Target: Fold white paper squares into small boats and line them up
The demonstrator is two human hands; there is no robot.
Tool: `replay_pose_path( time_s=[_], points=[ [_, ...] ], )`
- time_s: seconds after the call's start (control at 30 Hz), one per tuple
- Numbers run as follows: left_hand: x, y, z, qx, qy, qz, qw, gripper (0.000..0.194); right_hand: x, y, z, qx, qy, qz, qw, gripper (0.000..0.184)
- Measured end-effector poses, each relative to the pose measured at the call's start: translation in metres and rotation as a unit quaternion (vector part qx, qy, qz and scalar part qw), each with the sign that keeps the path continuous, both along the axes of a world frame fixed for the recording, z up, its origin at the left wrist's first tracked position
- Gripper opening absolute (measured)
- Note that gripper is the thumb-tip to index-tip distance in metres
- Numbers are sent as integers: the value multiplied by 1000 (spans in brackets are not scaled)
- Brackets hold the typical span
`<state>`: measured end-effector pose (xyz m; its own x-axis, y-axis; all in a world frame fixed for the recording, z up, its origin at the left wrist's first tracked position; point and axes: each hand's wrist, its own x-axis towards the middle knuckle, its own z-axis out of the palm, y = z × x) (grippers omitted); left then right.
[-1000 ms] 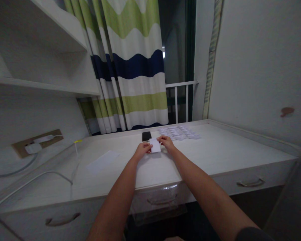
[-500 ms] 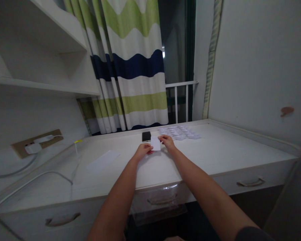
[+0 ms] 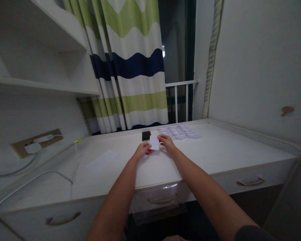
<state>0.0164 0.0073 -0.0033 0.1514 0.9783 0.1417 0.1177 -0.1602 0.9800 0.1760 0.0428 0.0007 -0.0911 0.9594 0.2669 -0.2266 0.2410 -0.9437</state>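
L hand (image 3: 141, 151) & R hand (image 3: 167, 142) both pinch a small white paper card (image 3: 154, 143) by its side edges, fingers curled in, neither hand open. Card sits btwn them, upright-ish, over the far part of the table (image 3: 215, 150); dim view, so prob. just above the top, can't be sure it's clear of it. Black smartphone (image 3: 146, 136) lies flat just behind the card, near L hand. Pile of white paper slips (image 3: 178, 132) sits far edge, behind R hand. Loose white paper sheet (image 3: 102, 161) lies left of the hands, well apart. Wall outlet w/ white plug (image 3: 32, 148) on left, striped curtain (image 3: 137, 63) beyond the table.
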Motion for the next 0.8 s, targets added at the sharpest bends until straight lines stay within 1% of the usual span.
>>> replay_pose_path(
  time_s=[0.13,0.2,0.33,0.4,0.5,0.67,0.8],
  points=[
    [-1,0,2,-12,-22,18,1000,20,0,-9,6,-7,22,79,997,29],
    [-1,-1,2,-15,-21,22,999,19,0,-11,8,-9,34,108,994,29],
    [0,-4,2,-3,-1,26,1000,16,-1,-11,7,-14,56,144,988,28],
    [2,-6,2,10,6,26,1000,22,-2,-10,5,-15,60,157,986,30],
    [4,-7,3,20,4,21,1000,29,-3,-9,4,-23,60,161,985,31],
    [8,-10,7,2,2,9,1000,21,-4,-10,4,-36,60,148,987,31],
    [10,-11,9,-16,-7,-4,1000,27,-3,-11,4,-37,40,142,988,29]
  ],
)
